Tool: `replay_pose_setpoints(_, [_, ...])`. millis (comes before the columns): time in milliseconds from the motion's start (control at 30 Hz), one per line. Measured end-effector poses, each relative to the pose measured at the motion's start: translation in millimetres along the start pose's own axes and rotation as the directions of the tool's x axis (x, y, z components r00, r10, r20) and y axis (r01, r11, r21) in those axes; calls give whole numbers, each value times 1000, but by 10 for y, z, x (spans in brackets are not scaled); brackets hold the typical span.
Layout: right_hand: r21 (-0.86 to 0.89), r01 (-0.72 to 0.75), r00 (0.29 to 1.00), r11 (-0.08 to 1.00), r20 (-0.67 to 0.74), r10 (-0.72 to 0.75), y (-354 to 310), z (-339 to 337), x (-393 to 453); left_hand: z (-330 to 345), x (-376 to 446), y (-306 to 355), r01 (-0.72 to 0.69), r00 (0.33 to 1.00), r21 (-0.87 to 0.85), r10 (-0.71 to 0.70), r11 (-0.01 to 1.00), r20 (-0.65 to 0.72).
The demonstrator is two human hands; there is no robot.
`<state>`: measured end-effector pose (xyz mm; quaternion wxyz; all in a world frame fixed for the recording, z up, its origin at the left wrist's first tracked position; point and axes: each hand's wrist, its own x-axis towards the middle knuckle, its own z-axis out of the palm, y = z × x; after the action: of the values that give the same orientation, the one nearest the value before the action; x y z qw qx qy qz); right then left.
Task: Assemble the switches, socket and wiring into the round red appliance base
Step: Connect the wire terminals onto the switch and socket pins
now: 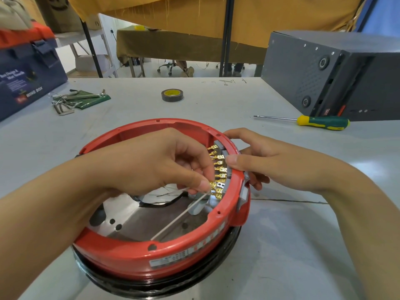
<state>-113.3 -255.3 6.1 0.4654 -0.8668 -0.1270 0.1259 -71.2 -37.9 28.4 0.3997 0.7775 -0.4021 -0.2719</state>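
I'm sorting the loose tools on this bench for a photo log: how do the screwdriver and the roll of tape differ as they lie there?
The screwdriver is long and thin, lying on its side near the grey box; the roll of tape is a short ring lying flat, out in the open. The screwdriver has a yellow and green handle with a bare metal shaft; the roll of tape is dark with a yellow core. Both rest on the table, beyond the red base, and neither hand touches them.

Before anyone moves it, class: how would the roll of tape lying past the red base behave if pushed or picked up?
The roll of tape lies flat on the table, so a push would probably slide it rather than roll it. It is a small hollow ring, so likely light and easy to lift with the fingers. Stood on edge, its round shape could let it roll away.
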Motion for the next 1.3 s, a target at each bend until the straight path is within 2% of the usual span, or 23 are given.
replay_pose_setpoints(533, [-22,-1,1000,1000,-6,1,-26,1,-16,39,-6,42,20,1000,2,-20,1000,-22])
replay_pose_setpoints(1300, [-19,18,1000,1000,-5,-18,13,9,15,119,15,62,-55,996,47,58,997,-61])
